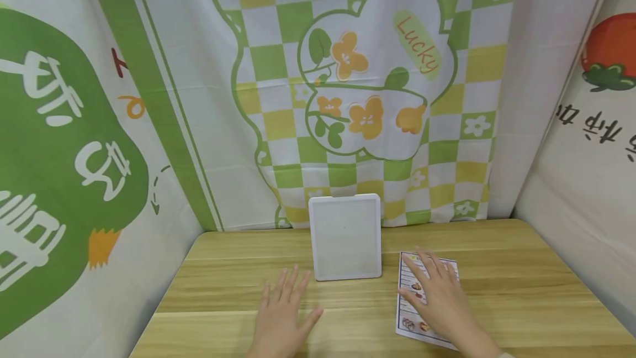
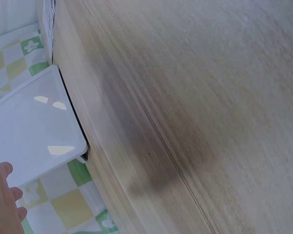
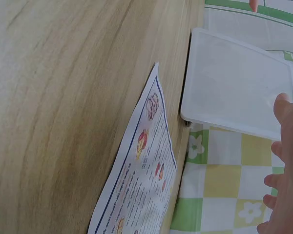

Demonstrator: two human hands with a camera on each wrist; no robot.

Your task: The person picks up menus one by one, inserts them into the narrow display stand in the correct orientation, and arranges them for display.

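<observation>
A white framed board (image 1: pixel 345 238) stands upright on the wooden table, its plain face toward me. To its right lies a printed sheet (image 1: pixel 406 314) with a dark border, lines of text and small food pictures; in the right wrist view the sheet (image 3: pixel 141 165) curls up at one corner. My right hand (image 1: pixel 439 300) is spread over the sheet, covering much of it, and holds nothing. Left of the board and nearer to me, my left hand (image 1: pixel 282 314) has its fingers spread above the tabletop with nothing in it.
The wooden table (image 1: pixel 238 269) has rounded back corners. Behind it hangs a green, yellow and white checkered curtain (image 1: pixel 328 175) with flowers and the word Lucky. Printed cloth walls close in the left (image 1: pixel 49 181) and right (image 1: pixel 586 181) sides.
</observation>
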